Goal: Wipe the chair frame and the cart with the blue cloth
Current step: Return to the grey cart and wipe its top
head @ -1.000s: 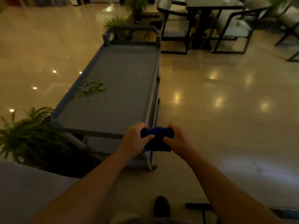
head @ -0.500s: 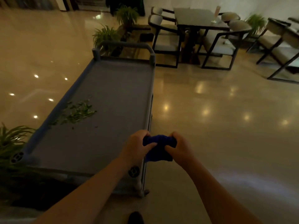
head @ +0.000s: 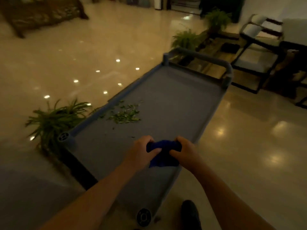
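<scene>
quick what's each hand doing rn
Left hand: closed, gripping the blue cloth.
Right hand: closed on the same cloth.

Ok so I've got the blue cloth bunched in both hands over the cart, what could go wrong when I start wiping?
1. The green leaf bits lie near the cart's left rim; a sweep that way could push them over onto the shiny floor.
2. The blue cloth is wadded between the left hand and right hand, so it may only smear a narrow strip.
3. The cart stands on wheels; pressing hard might roll it toward the chairs.
</scene>
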